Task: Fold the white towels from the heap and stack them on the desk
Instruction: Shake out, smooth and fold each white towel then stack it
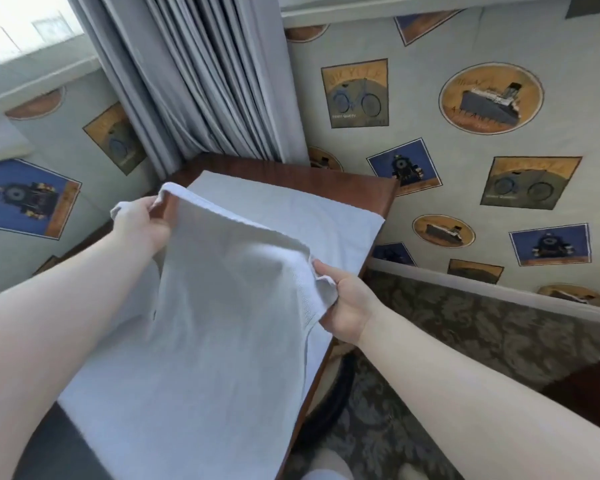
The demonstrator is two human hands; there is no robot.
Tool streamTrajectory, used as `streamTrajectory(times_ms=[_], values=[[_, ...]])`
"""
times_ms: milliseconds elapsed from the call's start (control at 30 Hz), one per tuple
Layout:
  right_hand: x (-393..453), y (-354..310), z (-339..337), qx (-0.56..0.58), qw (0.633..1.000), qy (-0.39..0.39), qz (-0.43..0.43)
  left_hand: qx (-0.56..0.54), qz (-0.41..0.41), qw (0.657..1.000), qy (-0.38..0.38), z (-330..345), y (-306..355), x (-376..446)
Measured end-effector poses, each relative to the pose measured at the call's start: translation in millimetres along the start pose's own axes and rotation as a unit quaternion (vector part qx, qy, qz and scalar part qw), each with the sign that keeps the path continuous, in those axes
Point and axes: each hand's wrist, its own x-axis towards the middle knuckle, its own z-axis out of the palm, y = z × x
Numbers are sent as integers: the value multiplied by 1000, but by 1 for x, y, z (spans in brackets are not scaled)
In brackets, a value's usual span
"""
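**Towel held up by two corners over the worktop**

Patterned wallpaper point(465, 140) with bicycles, ships and trains fills the corner ahead of you, with grey curtains point(201, 81) hanging behind a dark wooden worktop point(326, 183). Most of that worktop is covered by white cloth lying flat point(291, 209); whether it is one spread towel or the top of a stack cannot be told from this angle.

You hold a white towel point(222, 306) stretched between both hands above that cloth. Your left hand point(142, 223) is closed on the far upper corner, thumb and fingers pinching the hem. Your right hand point(347, 306) is closed on the near right corner, with a bunch of fabric gathered in its grip. The rest of the towel hangs down towards you and drapes over the near part of the worktop.

Judging by this, you are about to lay it down or make a fold. The risks:

- The bunched right corner could make a crooked edge unless you work your grip out to the true corner.
- The worktop's right edge is close, so a careless drop may let the towel slide onto the carpet point(465, 341).
- Dragging the hanging part could wrinkle the cloth underneath.
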Motion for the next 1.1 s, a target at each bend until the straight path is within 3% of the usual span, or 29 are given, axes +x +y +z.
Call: streamTrajectory(times_ms=[67,133,367,567,700,867,967,1033,1100], values=[[14,-22,-6,24,1000,-1,10,43,15,999,-11,22,-12,14],[27,-40,-10,43,999,-1,22,67,85,993,54,34,-19,35],[84,-90,-15,62,996,52,27,49,39,994,90,55,-55,106],[124,-112,-22,59,996,48,52,69,52,987,134,69,-58,159],[142,-134,-25,66,996,29,61,103,74,987,102,103,-53,193],[176,-184,-37,34,996,73,26,278,77,957,19,165,-79,244],[196,-198,-58,-12,987,162,8,323,-15,946,-18,165,-131,265],[206,-199,-75,-47,967,247,-28,334,-114,936,-13,145,-173,261],[211,-200,-91,-79,951,285,-94,352,-155,923,11,116,-214,254]])
